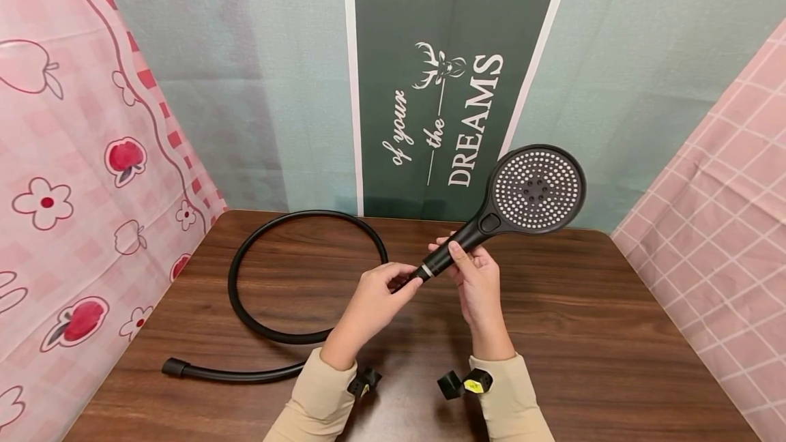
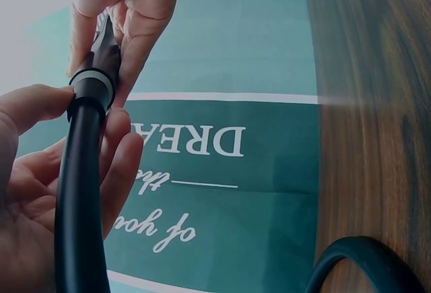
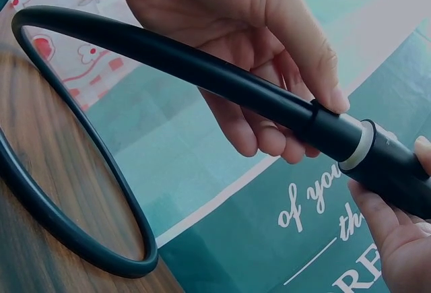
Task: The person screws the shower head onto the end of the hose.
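A black shower head [image 1: 536, 189] with a round face of pale nozzles is held tilted above the table, its face toward the head camera. My right hand [image 1: 480, 285] grips its handle, thumb on top. With thumb and fingers my left hand [image 1: 379, 295] pinches the end fitting of a black hose [image 3: 182, 60] at the bottom of the handle. A pale ring [image 3: 364, 146] shows between the fitting and the handle in the right wrist view. From the left hand the hose loops over the table, and its other end fitting [image 1: 175, 367] lies at the front left.
The brown wooden table [image 1: 583, 333] runs back to a green curtain [image 1: 393, 19] with white lettering. Pink patterned cloth [image 1: 67, 224] hangs on the left, and pink checked cloth [image 1: 724, 224] on the right. Small black devices [image 1: 464, 383] sit at both wrists.
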Available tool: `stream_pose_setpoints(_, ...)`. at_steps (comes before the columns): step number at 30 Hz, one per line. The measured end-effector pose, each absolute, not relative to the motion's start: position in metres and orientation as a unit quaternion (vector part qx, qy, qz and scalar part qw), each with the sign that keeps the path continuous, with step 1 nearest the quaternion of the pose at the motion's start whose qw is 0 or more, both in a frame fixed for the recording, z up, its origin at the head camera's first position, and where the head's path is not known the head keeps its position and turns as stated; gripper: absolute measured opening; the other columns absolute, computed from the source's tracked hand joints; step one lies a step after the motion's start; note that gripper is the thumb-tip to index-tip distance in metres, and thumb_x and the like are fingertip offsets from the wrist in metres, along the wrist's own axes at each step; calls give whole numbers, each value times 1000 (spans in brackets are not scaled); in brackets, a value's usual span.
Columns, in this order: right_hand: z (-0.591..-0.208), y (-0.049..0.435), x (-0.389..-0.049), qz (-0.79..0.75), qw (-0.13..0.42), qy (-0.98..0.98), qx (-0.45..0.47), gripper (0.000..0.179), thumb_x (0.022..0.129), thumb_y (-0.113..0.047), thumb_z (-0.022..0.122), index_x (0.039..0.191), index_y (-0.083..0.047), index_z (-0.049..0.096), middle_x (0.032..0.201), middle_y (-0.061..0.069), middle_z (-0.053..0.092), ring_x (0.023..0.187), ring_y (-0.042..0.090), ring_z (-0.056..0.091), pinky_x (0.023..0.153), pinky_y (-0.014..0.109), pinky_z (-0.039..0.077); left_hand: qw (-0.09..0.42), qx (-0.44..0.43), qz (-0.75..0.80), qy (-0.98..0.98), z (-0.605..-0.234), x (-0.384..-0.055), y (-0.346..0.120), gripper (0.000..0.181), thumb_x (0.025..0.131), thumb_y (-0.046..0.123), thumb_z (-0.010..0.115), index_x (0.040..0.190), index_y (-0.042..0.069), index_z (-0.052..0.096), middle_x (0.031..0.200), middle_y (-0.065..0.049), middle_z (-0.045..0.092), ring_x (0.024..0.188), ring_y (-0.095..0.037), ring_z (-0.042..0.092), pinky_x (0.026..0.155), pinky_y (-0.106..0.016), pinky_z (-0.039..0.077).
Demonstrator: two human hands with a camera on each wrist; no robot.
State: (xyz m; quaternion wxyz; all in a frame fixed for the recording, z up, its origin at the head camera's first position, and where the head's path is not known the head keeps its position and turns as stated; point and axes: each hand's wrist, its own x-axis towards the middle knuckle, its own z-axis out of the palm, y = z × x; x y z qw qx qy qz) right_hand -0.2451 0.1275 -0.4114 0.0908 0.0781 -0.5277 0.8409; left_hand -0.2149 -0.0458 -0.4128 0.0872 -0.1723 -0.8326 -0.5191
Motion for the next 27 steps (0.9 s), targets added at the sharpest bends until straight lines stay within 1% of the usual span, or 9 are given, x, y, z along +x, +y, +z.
stream_pose_setpoints(7,-411,127,-245,840,91,-528,80,11,101,-10,57,111,-6,59,98,0,75,95,14,75,86,28,58,90,-175,-520,-831,-412,-215,-46,20,94,20,69,109,9,74,95,-3,70,85,-12,65,77,-24,55)
stream_pose_setpoints(11,-411,127,-245,841,91,-527,81,11,101,-10,56,111,-6,59,97,-1,75,94,12,75,85,28,58,80,-172,-525,-830,-413,-215,-47,22,94,22,68,111,9,73,96,-3,70,86,-13,65,76,-24,54)
stream_pose_setpoints(17,-411,127,-245,842,92,-526,80,11,101,-10,56,111,-6,59,97,-1,75,94,13,75,85,28,58,64,-174,-529,-828,-413,-216,-48,24,97,24,65,114,9,73,100,-4,72,88,-14,66,77,-24,54)
stream_pose_setpoints(24,-411,127,-245,841,92,-527,80,12,101,-10,57,112,-6,59,99,2,75,97,17,75,86,28,58,69,-174,-523,-832,-413,-216,-47,23,96,21,66,113,8,73,99,-5,72,87,-14,67,77,-23,54)
stream_pose_setpoints(27,-411,127,-245,841,94,-527,80,11,101,-9,57,111,-6,59,99,2,75,96,16,75,86,29,58,72,-174,-522,-832,-413,-216,-47,22,95,21,67,112,8,73,99,-5,72,87,-14,67,77,-23,54)
